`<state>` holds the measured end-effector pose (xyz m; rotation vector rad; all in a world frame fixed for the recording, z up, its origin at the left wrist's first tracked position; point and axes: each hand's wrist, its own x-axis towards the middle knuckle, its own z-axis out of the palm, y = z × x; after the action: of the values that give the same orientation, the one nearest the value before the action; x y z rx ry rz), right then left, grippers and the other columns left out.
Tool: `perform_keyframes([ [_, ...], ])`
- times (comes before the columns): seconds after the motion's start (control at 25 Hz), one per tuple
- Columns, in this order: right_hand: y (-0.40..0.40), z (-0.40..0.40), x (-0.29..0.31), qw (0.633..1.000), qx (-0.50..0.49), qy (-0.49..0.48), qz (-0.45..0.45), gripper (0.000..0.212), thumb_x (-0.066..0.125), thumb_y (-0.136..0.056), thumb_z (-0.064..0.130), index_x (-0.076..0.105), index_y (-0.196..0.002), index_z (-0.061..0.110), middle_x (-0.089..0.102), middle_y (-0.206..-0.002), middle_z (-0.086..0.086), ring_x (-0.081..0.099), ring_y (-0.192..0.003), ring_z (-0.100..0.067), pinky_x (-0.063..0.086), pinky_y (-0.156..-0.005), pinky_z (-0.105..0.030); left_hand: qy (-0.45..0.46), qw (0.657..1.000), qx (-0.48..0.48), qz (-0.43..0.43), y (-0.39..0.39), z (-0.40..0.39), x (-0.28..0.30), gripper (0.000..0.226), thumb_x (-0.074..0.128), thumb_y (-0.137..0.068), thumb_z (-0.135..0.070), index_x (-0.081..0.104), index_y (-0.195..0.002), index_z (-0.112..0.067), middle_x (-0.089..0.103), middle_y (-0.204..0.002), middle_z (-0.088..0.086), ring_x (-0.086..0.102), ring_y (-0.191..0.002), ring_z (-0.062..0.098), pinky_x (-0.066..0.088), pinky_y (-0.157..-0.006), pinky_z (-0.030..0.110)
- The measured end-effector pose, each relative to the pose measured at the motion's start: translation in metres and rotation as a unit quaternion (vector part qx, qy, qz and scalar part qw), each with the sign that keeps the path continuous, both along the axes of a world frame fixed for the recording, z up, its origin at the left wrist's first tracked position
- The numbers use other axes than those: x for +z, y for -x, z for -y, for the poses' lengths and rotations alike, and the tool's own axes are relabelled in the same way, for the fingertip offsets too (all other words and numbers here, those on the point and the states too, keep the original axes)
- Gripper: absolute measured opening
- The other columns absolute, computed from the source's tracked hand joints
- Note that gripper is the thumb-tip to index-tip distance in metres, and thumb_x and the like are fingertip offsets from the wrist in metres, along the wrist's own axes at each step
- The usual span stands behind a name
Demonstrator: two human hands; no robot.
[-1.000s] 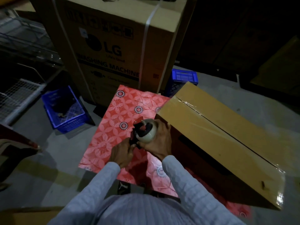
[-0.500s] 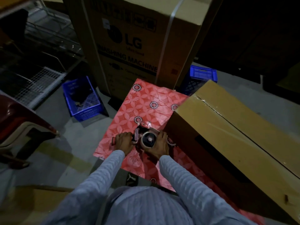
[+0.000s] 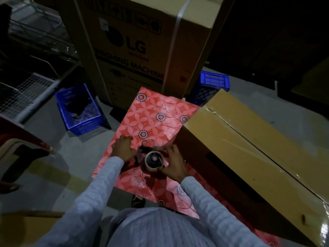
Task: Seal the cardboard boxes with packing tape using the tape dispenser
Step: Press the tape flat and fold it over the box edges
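The tape dispenser (image 3: 151,155) lies on a red sheet (image 3: 151,114) with a pattern of pale flowers and small dark rings, and the sheet looks shiny and a bit wrinkled. The dispenser has a round roll of clear tape (image 3: 154,160) on a dark frame with a red part at the top. The right hand (image 3: 173,164) curls around the roll, with the thumb at its near edge and the fingers over the far side. The left hand (image 3: 122,148) sits just beside the dispenser with its fingers bent down (what it holds, if anything, is hidden, so I cannot tell). Both arms wear a soft, ribbed, pale grey sleeve (image 3: 210,207). Just to the right stands a long brown cardboard box (image 3: 249,145) with smooth flaps shut, and a glossy strip of clear tape runs along its top seam. Behind the sheet is a tall cardboard box (image 3: 142,41) with a white strap around it. It says "LG" and "WASHING MACHINE" in dark letters. A blue plastic crate (image 3: 80,111) with a grid floor sits on the grey floor to the left.
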<state>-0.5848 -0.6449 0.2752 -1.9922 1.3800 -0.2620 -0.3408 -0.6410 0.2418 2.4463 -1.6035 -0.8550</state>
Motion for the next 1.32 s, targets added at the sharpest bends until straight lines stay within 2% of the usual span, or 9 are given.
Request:
perform_keyframes([
  [0.08,0.015,0.002,0.035,0.987,-0.014,0.153,0.05,0.046,0.083,-0.078,0.029,0.067,-0.121,0.019,0.055,-0.123,0.004,0.063,-0.103,-0.017,0.057,-0.078,-0.031,0.12,0.986,0.02,-0.115,0.021,0.024,0.026,0.043,0.064,-0.083,-0.017,0.067,-0.125,-0.008,0.064,-0.123,0.018,0.061,-0.114,0.036,0.047,-0.096,0.037],
  [0.16,0.028,0.021,0.06,0.955,-0.083,0.273,0.081,0.027,0.077,-0.089,0.026,0.07,-0.112,0.014,0.06,-0.116,-0.001,0.063,-0.096,-0.017,0.055,-0.076,-0.029,0.127,0.948,0.064,-0.284,0.06,0.05,0.052,0.022,0.065,-0.092,-0.011,0.072,-0.112,-0.005,0.071,-0.099,0.007,0.066,-0.089,0.022,0.048,-0.078,0.026],
  [0.24,0.038,0.053,0.072,0.944,-0.156,0.285,0.067,0.028,0.071,-0.094,0.029,0.067,-0.117,0.013,0.059,-0.12,-0.005,0.061,-0.105,-0.022,0.056,-0.085,-0.037,0.072,0.884,0.119,-0.446,0.093,0.073,0.073,0.021,0.06,-0.1,-0.018,0.072,-0.106,-0.001,0.068,-0.085,0.004,0.059,-0.07,0.014,0.045,-0.067,0.025],
  [0.32,0.053,0.079,0.068,0.954,-0.166,0.249,-0.009,0.043,0.066,-0.097,0.038,0.059,-0.131,0.013,0.054,-0.136,-0.009,0.054,-0.122,-0.029,0.049,-0.102,-0.045,0.028,0.838,0.161,-0.521,0.114,0.087,0.082,0.033,0.057,-0.103,-0.032,0.072,-0.1,-0.003,0.068,-0.081,0.004,0.058,-0.063,0.015,0.046,-0.062,0.025],
  [0.56,0.076,0.088,0.055,0.965,-0.097,0.231,-0.077,0.069,0.038,-0.1,0.065,0.045,-0.146,0.014,0.044,-0.148,-0.01,0.038,-0.135,-0.029,0.035,-0.115,-0.044,0.02,0.819,0.141,-0.556,0.131,0.098,0.091,0.02,0.067,-0.097,-0.029,0.069,-0.098,-0.009,0.072,-0.089,0.005,0.066,-0.072,0.017,0.052,-0.068,0.025],
  [0.72,0.085,0.085,0.052,0.968,-0.091,0.224,-0.063,0.068,0.042,-0.099,0.063,0.045,-0.148,0.016,0.044,-0.149,-0.007,0.037,-0.137,-0.027,0.036,-0.115,-0.043,0.012,0.814,0.149,-0.562,0.133,0.095,0.081,0.014,0.062,-0.099,-0.02,0.069,-0.091,-0.01,0.071,-0.086,0.005,0.064,-0.078,0.021,0.052,-0.069,0.029],
  [0.92,0.099,0.08,0.049,0.97,-0.068,0.226,-0.063,0.069,0.042,-0.1,0.064,0.043,-0.151,0.019,0.044,-0.15,-0.003,0.038,-0.137,-0.025,0.038,-0.115,-0.042,0.072,0.84,0.124,-0.523,0.139,0.093,0.075,0.03,0.062,-0.101,-0.015,0.063,-0.071,-0.013,0.065,-0.078,0.005,0.062,-0.079,0.02,0.053,-0.069,0.031],
  [1.08,0.097,0.08,0.051,0.972,-0.07,0.217,-0.06,0.072,0.041,-0.099,0.066,0.041,-0.153,0.019,0.042,-0.152,-0.003,0.036,-0.139,-0.025,0.036,-0.115,-0.042,0.086,0.829,0.146,-0.533,0.152,0.087,0.063,0.03,0.056,-0.103,-0.015,0.063,-0.075,-0.008,0.065,-0.08,0.012,0.067,-0.08,0.025,0.058,-0.078,0.039],
  [1.32,0.092,0.074,0.052,0.974,-0.068,0.206,-0.065,0.072,0.046,-0.098,0.064,0.042,-0.151,0.017,0.04,-0.152,-0.004,0.033,-0.141,-0.026,0.037,-0.115,-0.044,0.074,0.799,0.21,-0.558,0.158,0.084,0.049,0.03,0.063,-0.098,-0.019,0.067,-0.069,-0.016,0.068,-0.074,0.004,0.066,-0.079,0.021,0.054,-0.074,0.038],
])
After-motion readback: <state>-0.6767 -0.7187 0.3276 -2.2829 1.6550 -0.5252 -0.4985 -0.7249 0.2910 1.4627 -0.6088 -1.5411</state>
